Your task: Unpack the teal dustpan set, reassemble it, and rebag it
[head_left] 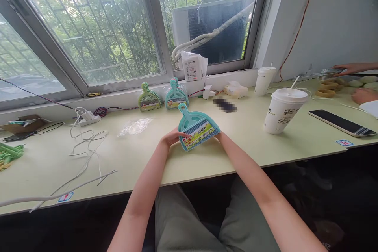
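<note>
Hands grip a teal dustpan above the counter: left hand closed on its left edge, right hand on its right.

The teal mini dustpan set looks like smooth, slightly glossy plastic with a shiny printed paper label. Desk is a matt pale laminate. The cup is matt paper with a plastic lid, and the phone has glossy black glass.

Right hand mostly behind dustpan set; dark object blurred
</note>
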{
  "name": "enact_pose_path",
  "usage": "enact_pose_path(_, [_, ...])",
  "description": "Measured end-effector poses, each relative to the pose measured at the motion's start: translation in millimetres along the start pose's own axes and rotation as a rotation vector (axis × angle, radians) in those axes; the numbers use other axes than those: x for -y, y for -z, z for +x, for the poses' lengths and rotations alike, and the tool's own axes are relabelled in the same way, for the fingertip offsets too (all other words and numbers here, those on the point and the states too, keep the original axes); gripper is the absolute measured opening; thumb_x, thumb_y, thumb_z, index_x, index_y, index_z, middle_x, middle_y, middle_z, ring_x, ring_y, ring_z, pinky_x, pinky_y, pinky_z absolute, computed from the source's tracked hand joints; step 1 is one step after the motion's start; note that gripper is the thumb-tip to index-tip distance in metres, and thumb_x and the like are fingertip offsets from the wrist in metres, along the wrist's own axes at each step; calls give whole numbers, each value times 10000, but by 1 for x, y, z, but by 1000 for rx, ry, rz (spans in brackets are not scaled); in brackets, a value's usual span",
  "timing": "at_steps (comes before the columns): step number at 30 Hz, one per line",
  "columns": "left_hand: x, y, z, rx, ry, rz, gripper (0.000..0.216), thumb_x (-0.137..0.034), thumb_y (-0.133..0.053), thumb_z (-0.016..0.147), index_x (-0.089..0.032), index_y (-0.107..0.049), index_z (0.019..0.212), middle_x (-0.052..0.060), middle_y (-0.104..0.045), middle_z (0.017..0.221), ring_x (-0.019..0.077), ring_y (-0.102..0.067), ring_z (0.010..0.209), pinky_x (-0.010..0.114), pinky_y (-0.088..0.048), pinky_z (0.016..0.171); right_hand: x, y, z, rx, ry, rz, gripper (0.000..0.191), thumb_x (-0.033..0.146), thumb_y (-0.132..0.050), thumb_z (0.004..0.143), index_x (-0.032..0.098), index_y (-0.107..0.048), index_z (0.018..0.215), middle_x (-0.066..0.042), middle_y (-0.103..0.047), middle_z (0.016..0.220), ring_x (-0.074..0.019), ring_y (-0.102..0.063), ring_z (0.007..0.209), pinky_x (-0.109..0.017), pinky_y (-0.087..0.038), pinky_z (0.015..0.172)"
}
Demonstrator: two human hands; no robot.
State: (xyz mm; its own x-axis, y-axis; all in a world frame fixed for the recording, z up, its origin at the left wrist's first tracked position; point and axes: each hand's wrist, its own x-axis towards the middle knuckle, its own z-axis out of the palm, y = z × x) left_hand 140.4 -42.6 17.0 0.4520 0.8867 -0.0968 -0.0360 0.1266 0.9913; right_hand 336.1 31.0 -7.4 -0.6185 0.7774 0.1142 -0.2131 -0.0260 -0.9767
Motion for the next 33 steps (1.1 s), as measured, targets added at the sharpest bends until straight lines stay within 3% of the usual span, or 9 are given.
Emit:
enact_pose_path(3, [-1, -1, -1, 9, -7, -1, 744, -199, -834, 525, -150, -570, 1219, 140, -699, 1046, 333, -627, 1063, 452, -484, 947, 3, 0, 2, 62, -183, 46, 178, 261, -512, 820, 176, -662, 866, -35, -714, 928, -210, -642, 937, -486, -453, 949])
enact_pose_path(10, [-2, -4, -1, 2, -1, 0, 736, -193, -837, 516, -155, -577, 1203, 130, -704, 1036, 332, -633, 1052, 457, -485, 943, 5, 3, 2, 90, -204, 68, 223, 185, -436, 841, 148, -653, 878, -41, -715, 916, -193, -637, 933, -453, -451, 933])
enact_pose_path(14, [-1, -3, 0, 15, -17, -8, 731, -193, -835, 524, -164, -577, 1207, 127, -704, 1038, 331, -628, 1060, 465, -474, 957, 4, 6, 0, 151, -150, 74, 208, 226, -482, 832, 179, -661, 927, -29, -710, 987, -196, -624, 995, -451, -446, 960])
enact_pose_path(21, [-5, -7, -1, -1, -39, -22, 744, -182, -838, 511, -165, -577, 1208, 134, -685, 1097, 332, -598, 1114, 461, -451, 986, 2, 6, 5, 109, -151, 18, 171, 263, -541, 817, 187, -666, 905, -21, -710, 982, -184, -629, 951, -449, -438, 979])
enact_pose_path(25, [-9, -12, 1, -42, -95, -51, 736, -185, -837, 522, -159, -575, 1209, 139, -683, 1105, 335, -590, 1127, 479, -432, 1006, 14, 2, -15, 35, 113, -12, 313, 403, -629, 796, 263, -661, 1075, -26, -650, 1194, -227, -589, 1098, -461, -436, 1012])
enact_pose_path(29, [-11, -12, 4, -157, -173, -118, 719, -201, -831, 536, -156, -576, 1207, 134, -683, 1111, 335, -594, 1120, 483, -428, 1016, 24, 0, -23, -60, 188, -69, 479, 543, -657, 760, 278, -629, 1158, -51, -631, 1229, -277, -563, 1151, -493, -430, 1014])
enact_pose_path(33, [-11, -8, 8, -342, -294, -221, 665, -225, -806, 578, -171, -583, 1202, 103, -670, 1154, 307, -580, 1149, 448, -420, 1038, 27, -2, -15, -190, 139, 53, 678, 783, -385, 785, 248, -611, 1135, -82, -652, 1169, -274, -577, 1150, -493, -411, 1036])
